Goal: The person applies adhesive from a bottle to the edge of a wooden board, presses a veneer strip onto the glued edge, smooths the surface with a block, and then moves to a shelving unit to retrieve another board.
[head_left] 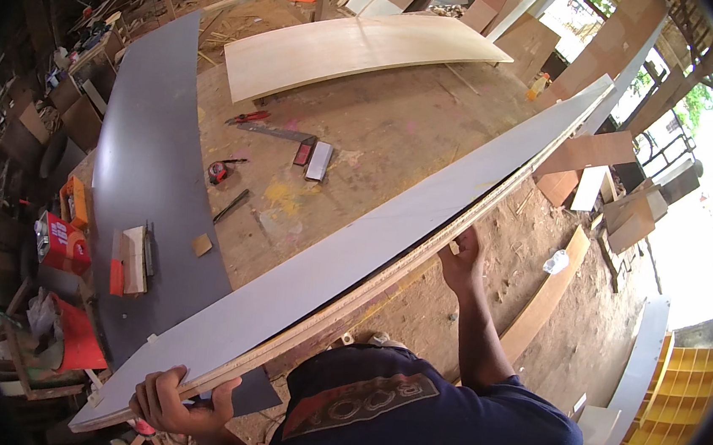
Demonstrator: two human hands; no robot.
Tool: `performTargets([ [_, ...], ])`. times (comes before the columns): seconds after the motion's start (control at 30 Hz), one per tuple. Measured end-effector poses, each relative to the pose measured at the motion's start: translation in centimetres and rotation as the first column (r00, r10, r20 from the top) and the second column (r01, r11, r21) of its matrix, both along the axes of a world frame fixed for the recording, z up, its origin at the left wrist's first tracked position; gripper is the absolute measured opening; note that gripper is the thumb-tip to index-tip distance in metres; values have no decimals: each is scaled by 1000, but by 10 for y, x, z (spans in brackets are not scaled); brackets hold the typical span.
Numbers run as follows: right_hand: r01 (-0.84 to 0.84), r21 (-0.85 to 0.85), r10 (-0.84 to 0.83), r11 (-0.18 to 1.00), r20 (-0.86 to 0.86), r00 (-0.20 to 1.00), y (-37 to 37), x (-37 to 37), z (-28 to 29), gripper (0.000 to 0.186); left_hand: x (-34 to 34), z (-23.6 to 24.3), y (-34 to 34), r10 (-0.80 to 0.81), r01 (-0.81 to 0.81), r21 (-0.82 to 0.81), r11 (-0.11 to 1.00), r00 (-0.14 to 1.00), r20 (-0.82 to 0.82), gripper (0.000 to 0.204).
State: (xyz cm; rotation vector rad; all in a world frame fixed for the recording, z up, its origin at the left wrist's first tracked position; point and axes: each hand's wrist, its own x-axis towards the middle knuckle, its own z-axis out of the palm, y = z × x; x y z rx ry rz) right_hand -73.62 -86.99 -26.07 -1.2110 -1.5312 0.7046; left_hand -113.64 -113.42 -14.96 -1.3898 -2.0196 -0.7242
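Observation:
A long plywood board (pixel 328 258) with a pale grey face runs diagonally across the table, from lower left to upper right. My left hand (pixel 184 402) is wrapped round its near end, fingers over the grey face and thumb by the layered edge. Farther along, my right hand (pixel 462 253) grips the raw edge from below; its fingertips are partly hidden by the board. A dark gap shows along the edge between the grey face and the plywood. Beyond the board lie a red tape measure (pixel 218 171), red-handled pliers (pixel 249 117) and a white-and-grey block (pixel 318 162).
The worktable (pixel 281 207) bears a dark grey sheet (pixel 151 145) at left and a pale plywood panel (pixel 363 49) at the far side. A red can (pixel 66 242) stands at left. On the floor at right lies a wooden plank (pixel 541 298), with offcuts (pixel 628 217) beyond.

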Motion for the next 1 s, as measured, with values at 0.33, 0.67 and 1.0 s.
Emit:
performTargets([
  [0.33, -29, -16, 28, 999, -60, 998, -5, 58, -74, 52, -4, 10, -6, -33, 32, 29, 999, 999, 36, 78],
  [0.67, -179, 84, 195, 980, -269, 943, -76, -50, -22, 90, 12, 3, -25, -13, 12, 62, 998, 1000, 20, 78],
  [1.0, -364, 67, 369, 929, -117, 922, -78, -44, -22, 100, 19, -11, -26, -1, 0, 68, 998, 1000, 14, 77],
])
